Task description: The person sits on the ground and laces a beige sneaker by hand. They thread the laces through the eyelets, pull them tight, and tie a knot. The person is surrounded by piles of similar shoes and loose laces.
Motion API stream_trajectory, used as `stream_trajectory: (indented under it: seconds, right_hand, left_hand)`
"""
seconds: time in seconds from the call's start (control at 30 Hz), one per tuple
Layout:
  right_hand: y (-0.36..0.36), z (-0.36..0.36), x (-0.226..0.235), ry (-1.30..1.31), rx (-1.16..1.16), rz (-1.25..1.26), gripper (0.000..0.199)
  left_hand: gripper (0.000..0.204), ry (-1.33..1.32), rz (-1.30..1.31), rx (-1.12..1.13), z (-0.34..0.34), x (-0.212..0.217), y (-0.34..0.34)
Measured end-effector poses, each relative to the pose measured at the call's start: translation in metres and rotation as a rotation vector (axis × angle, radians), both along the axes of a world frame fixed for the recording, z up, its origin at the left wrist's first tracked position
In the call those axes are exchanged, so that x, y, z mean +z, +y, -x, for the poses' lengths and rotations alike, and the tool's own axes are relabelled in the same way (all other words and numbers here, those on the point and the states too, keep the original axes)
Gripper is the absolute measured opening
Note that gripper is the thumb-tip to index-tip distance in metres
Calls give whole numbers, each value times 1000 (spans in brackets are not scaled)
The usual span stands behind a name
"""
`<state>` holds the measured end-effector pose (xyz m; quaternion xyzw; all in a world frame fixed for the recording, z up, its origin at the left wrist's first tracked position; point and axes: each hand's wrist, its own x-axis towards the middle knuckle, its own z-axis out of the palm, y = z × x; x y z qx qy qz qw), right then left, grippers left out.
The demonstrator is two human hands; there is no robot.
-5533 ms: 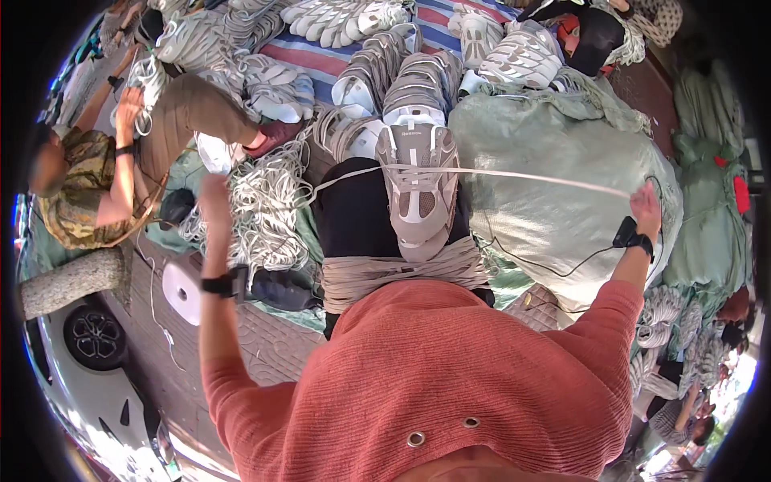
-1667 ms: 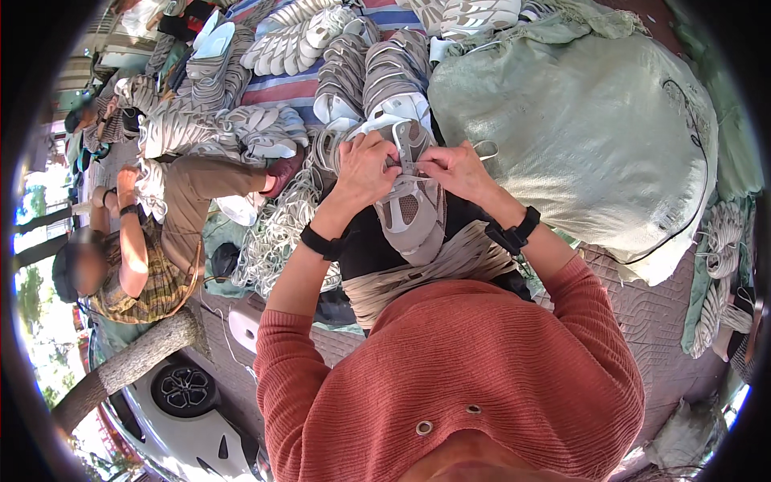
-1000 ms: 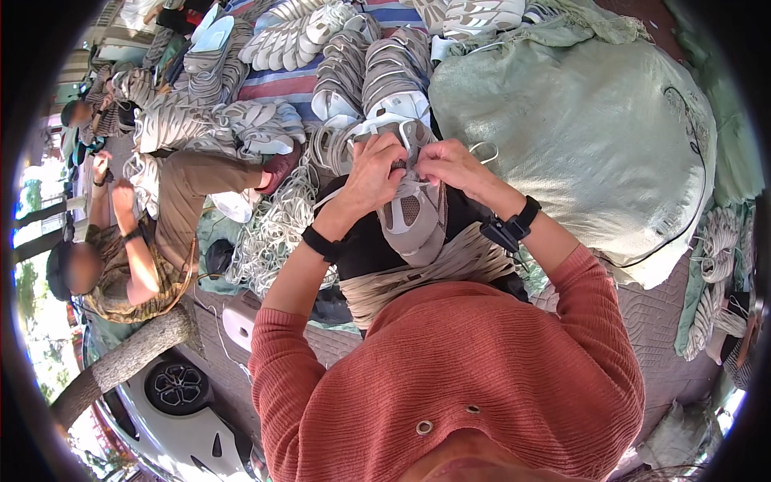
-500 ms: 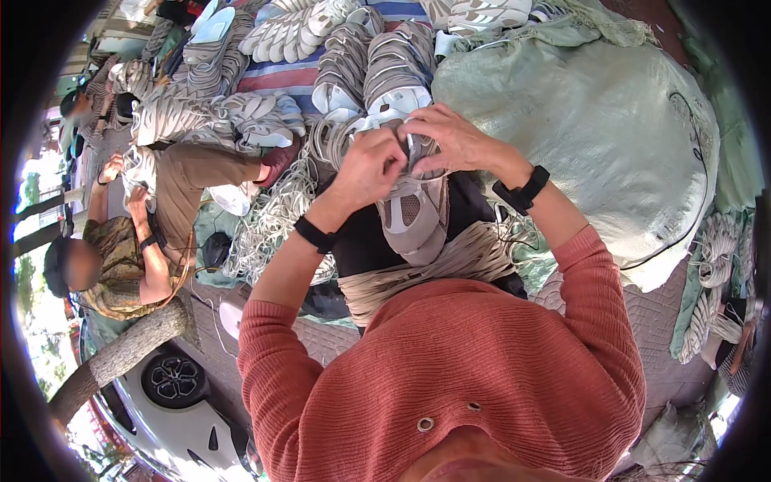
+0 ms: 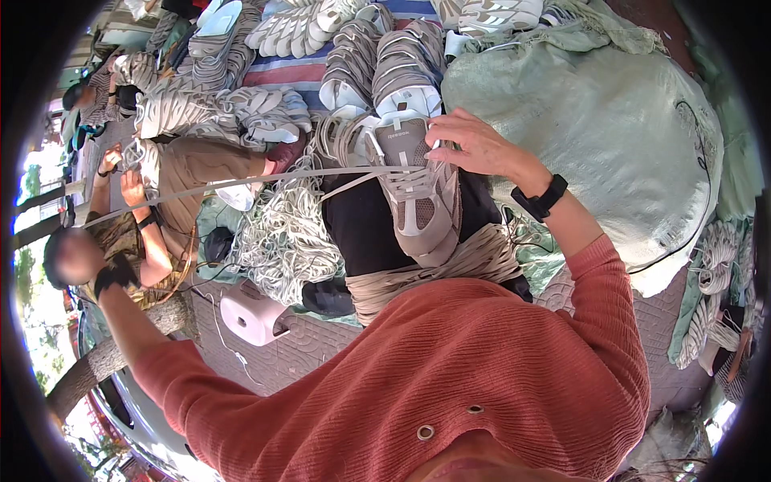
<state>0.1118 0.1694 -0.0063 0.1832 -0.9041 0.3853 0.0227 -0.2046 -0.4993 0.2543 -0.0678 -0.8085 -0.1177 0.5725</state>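
A grey-beige sneaker (image 5: 416,205) rests on my dark-trousered lap, toe toward me. Its lower eyelets are laced and its tongue stands upright. My right hand (image 5: 462,143) grips the shoe's upper right edge with bent fingers. My left arm is stretched far out to the left. A flat, light shoelace (image 5: 241,185) runs taut from the sneaker to my left hand (image 5: 80,249), whose fingers are blurred. A shorter lace end (image 5: 349,185) slants down left from the shoe. Across my lap lies a bundle of beige laces (image 5: 438,265).
Rows of sneakers (image 5: 405,64) lie ahead on a striped sheet (image 5: 281,75). A pale green sack (image 5: 578,153) bulges at right. Tangled laces (image 5: 289,233) and a pink stool (image 5: 250,315) are at left. A seated co-worker (image 5: 165,241) is close beside my left arm.
My left hand has swung from the shoe far out to the left, drawing the lace into a long straight line. My right hand has stayed at the shoe, shifting slightly.
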Motion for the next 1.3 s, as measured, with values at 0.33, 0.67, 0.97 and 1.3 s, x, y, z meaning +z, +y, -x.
stream_trajectory:
  seconds: [0.33,0.67,0.97,1.3]
  right_hand:
    - [-24,1,14,380,-29,-41,18]
    - [-34,4,34,296,169,-366,11]
    - [-27,23,34,-566,526,291,7]
    - [-57,-17,-9,256,-280,312,18]
  left_hand:
    - [20,-565,-1252,-679,-54,-82,20]
    - [24,-779,-1482,-918,-131,-133,220]
    - [22,-837,-1641,-1098,-125,-108,242]
    - [20,-762,-1638,-1254,-26,-92,116]
